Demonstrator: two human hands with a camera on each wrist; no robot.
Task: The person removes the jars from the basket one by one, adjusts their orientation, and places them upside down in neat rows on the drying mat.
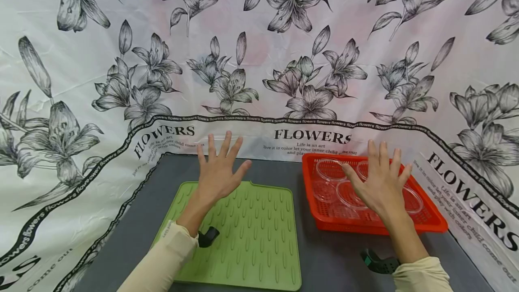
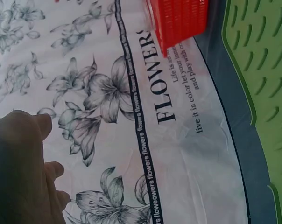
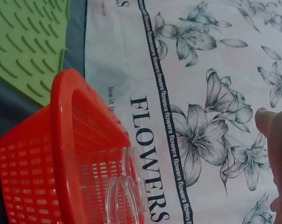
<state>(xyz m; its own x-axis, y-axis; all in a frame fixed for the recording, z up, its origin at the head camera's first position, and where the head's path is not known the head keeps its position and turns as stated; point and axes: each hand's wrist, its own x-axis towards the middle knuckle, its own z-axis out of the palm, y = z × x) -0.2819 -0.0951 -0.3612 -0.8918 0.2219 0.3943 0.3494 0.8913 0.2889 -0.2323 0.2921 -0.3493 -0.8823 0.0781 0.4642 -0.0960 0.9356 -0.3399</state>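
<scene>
Cream long sleeves (image 1: pixel 162 260); black strap at left wrist (image 1: pixel 208 236), dark green at right (image 1: pixel 379 263).

My right hand (image 1: pixel 381 184) covers part of the clear lids (image 1: pixel 330 169); I can't count them, and the green mat (image 1: pixel 251 238) runs off the bottom edge.

Head view overhead; wrist views near basket (image 3: pixel 61 154).
</scene>
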